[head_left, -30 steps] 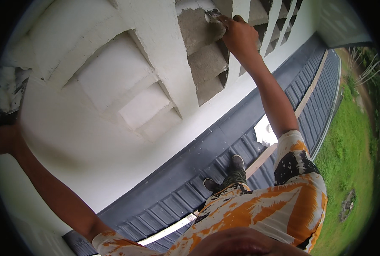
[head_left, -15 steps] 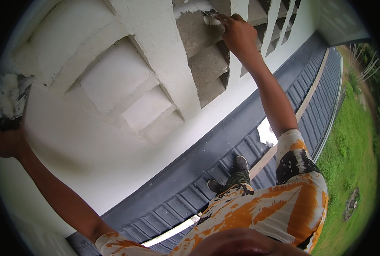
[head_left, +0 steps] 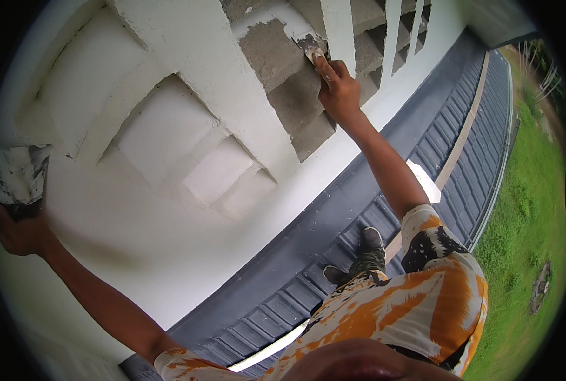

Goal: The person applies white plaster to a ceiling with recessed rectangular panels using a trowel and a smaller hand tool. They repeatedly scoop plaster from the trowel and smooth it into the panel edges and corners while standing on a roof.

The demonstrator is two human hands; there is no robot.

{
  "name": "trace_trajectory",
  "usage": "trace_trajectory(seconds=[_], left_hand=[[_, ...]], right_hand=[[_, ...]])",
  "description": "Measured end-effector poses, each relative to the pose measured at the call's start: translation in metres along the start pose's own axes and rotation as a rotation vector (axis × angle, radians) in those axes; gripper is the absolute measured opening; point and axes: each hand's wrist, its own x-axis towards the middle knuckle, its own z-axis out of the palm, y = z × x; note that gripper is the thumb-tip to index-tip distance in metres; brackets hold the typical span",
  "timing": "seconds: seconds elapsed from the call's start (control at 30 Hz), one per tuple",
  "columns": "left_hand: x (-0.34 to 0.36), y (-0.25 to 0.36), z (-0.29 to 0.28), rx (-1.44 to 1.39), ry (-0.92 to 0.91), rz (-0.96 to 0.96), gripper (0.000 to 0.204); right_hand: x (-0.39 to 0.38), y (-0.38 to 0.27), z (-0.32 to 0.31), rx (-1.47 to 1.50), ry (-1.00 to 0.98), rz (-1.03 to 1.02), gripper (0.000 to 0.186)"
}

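Head view: A person stood on a dark grey ribbed roof (head_left: pixel 333 247) and worked white filler onto a wall (head_left: pixel 187 57) of stepped recesses. The right hand (head_left: pixel 337 86) reached up and away with the arm nearly straight, its fingers (head_left: pixel 324 66) closed round a small putty knife (head_left: pixel 309 44), forefinger laid along the blade to press it flat against the bare grey blocks (head_left: pixel 276 57) near the wall's upper edge, where coating gave way to raw surface. The left hand (head_left: pixel 19 232) was held out wide at the picture's left edge, arm extended, gripping from below a plaster-smeared board (head_left: pixel 16 178), kept level, apparently so the filler on it stayed within reach. A shoe (head_left: pixel 372 238) rested on the roof below; grass (head_left: pixel 524 209) lay beyond its edge.
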Motion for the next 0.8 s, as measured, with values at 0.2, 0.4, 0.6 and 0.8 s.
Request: trace_trajectory(seconds=[0.2, 0.4, 0.6, 0.8], left_hand=[[0.005, 0.012, -0.014, -0.133, -0.023, -0.107, 0.046], [-0.010, 0.009, 0.001, -0.315, 0.014, -0.264, 0.046], [0.003, 0.022, -0.013, -0.208, 0.030, -0.069, 0.043], [0.006, 0.013, -0.012, -0.161, 0.032, -0.034, 0.043]], right_hand=[[-0.016, -0.003, -0.018, 0.048, 0.031, -0.017, 0.051], [0.079, -0.013, -0.006, 0.025, 0.019, -0.166, 0.046], [0.096, -0.010, -0.021, -0.120, -0.261, -0.071, 0.047], [0.027, 0.010, -0.039, 0.008, -0.210, -0.011, 0.049]])
